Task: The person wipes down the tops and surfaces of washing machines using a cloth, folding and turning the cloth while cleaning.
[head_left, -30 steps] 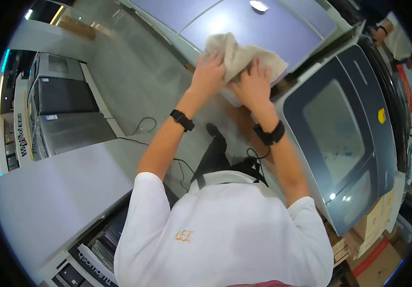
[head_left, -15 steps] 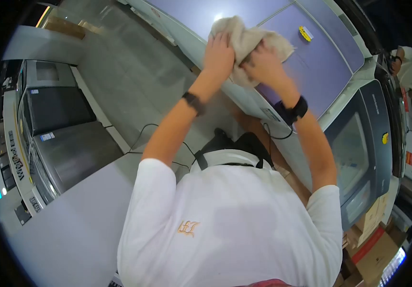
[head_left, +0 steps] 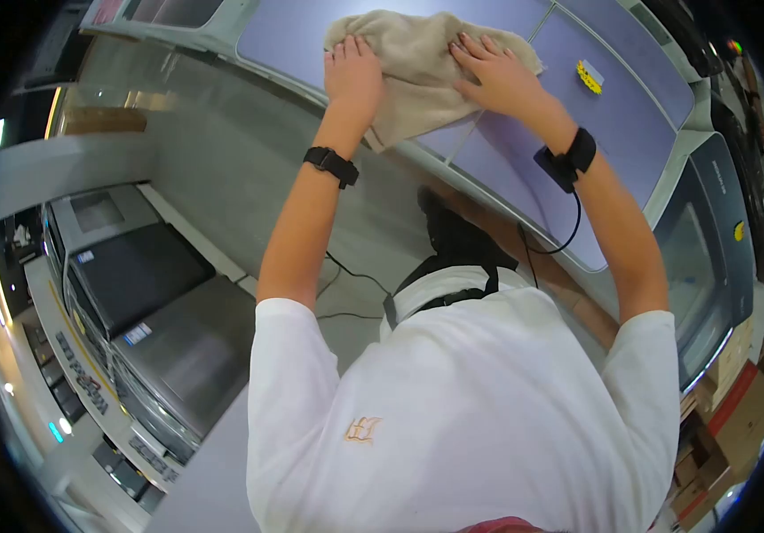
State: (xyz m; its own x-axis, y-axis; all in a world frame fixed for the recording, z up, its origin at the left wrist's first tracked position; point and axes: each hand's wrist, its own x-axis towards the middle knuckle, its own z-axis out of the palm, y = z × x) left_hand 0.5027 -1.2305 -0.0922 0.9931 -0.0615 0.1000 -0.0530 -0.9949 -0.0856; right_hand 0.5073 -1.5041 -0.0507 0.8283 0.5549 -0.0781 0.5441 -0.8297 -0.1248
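Observation:
A beige cloth point(head_left: 417, 84) lies spread and rumpled on the lilac panel point(head_left: 510, 169) of a large white-edged appliance. My left hand point(head_left: 352, 78) rests on the cloth's left end, its fingers stretched out flat. On the cloth's right part lies my right hand point(head_left: 499, 78), palm down with the fingers apart. One corner of the cloth hangs over the near edge of the panel. To the right of my right hand, a yellow sticker point(head_left: 589, 77) is on the lilac surface.
Another appliance with a dark glass front point(head_left: 706, 249) stands at the right. Dark grey appliances point(head_left: 186, 346) are on the left, beyond a strip of grey floor point(head_left: 222, 160). Cardboard boxes point(head_left: 746, 409) sit at lower right. A black cable point(head_left: 360, 274) runs across the floor.
My hands have moved left along the panel and farther apart. The cloth, bunched under them before, is now spread wider. My fingers have flattened out, and the view has shifted left.

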